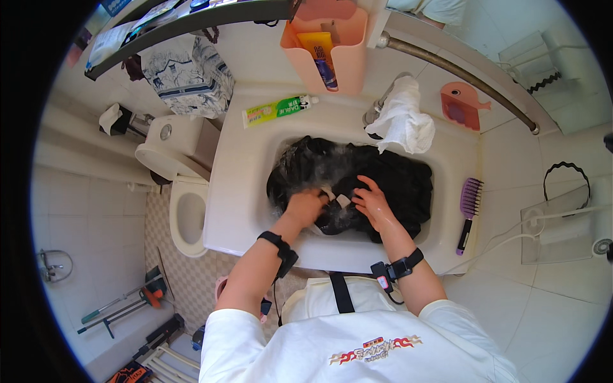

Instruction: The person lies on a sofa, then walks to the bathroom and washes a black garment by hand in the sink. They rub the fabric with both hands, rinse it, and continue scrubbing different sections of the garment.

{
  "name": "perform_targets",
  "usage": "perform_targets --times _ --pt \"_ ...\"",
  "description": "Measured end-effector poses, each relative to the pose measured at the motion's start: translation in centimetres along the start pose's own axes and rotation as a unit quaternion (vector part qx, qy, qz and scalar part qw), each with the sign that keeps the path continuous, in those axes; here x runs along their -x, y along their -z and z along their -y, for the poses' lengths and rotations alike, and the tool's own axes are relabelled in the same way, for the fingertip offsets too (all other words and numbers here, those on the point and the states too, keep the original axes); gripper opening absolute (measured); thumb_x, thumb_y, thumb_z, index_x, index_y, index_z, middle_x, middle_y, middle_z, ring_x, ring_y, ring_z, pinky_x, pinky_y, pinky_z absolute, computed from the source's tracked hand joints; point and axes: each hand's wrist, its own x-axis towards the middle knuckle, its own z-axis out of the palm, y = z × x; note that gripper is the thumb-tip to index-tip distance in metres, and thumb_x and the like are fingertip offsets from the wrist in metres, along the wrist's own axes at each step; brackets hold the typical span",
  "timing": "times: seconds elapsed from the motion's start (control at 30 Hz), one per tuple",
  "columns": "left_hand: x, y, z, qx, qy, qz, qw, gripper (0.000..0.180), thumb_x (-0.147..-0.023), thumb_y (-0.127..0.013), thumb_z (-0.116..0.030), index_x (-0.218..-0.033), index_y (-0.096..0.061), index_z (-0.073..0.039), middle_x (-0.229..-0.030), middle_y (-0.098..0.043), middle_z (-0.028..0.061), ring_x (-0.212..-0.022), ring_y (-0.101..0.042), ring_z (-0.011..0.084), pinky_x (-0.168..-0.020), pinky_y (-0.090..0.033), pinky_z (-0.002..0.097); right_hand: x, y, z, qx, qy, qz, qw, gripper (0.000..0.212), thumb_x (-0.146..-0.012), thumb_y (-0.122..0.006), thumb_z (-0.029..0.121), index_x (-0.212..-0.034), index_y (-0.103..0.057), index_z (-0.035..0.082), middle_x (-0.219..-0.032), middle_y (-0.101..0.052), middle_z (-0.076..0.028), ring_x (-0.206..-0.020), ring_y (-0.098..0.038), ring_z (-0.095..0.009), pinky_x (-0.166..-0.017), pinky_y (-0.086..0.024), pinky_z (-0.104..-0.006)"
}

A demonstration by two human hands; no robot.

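A soaked black garment fills the basin of the white sink, with water around its left part. My left hand has its fingers curled into the cloth at the middle, gripping it; the fingertips are partly hidden. Beside them a small pale label shows on the dark fabric. My right hand rests just right of that label, its fingers apart and touching the garment. Each wrist wears a black strap with a small device.
Behind the basin, a white cloth hangs over the faucet. A toothpaste tube lies on the back left rim, a purple hairbrush on the right. A pink holder stands behind; a toilet is left.
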Motion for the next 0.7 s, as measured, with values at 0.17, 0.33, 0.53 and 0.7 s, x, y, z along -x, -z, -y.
perform_targets --times 0.17,0.33,0.53,0.7 --pt "-2.0 0.4 -1.8 0.263 0.263 -0.246 0.895 0.024 -0.077 -0.064 -0.016 -0.099 -0.067 -0.007 -0.099 -0.061 0.0150 -0.093 -0.062 0.0365 -0.079 -0.052 0.0432 -1.6 -1.4 -0.6 -0.099 -0.101 0.072 0.987 0.056 -0.090 -0.061 0.035 -0.142 -0.044 0.026 -0.134 -0.049 -0.013 -0.114 -0.054 -0.030 -0.100 -0.043 -0.0449" --pt "-1.1 9.5 -12.6 0.294 0.039 -0.314 0.902 0.025 -0.070 -0.067 -0.023 -0.086 -0.065 -0.004 -0.093 -0.061 0.0121 -0.088 -0.063 0.0327 -0.074 -0.051 0.0414 -5.2 0.3 -1.4 -0.307 0.048 0.211 0.927 0.038 -0.098 -0.054 0.028 -0.132 -0.054 0.014 -0.123 -0.060 -0.008 -0.110 -0.058 -0.020 -0.097 -0.047 -0.0397" --pt "-4.3 8.3 -13.1 0.228 0.012 -0.413 0.882 0.015 -0.071 -0.068 -0.021 -0.072 -0.065 -0.006 -0.082 -0.061 0.0124 -0.074 -0.062 0.0323 -0.065 -0.051 0.0406 -4.6 -4.8 -2.6 -0.565 0.210 0.440 0.666 0.028 -0.098 -0.052 0.036 -0.111 -0.061 0.012 -0.100 -0.066 -0.006 -0.094 -0.064 -0.020 -0.083 -0.053 -0.0397" --pt "-5.0 7.2 -7.9 0.290 0.239 -0.339 0.863 0.020 -0.076 -0.064 -0.021 -0.067 -0.065 -0.003 -0.073 -0.059 0.0135 -0.072 -0.060 0.0348 -0.063 -0.048 0.0432 -3.4 -4.3 -1.2 -0.367 -0.041 0.063 0.927 0.046 -0.095 -0.049 0.053 -0.111 -0.060 0.011 -0.105 -0.067 -0.007 -0.098 -0.065 -0.024 -0.084 -0.053 -0.0447"
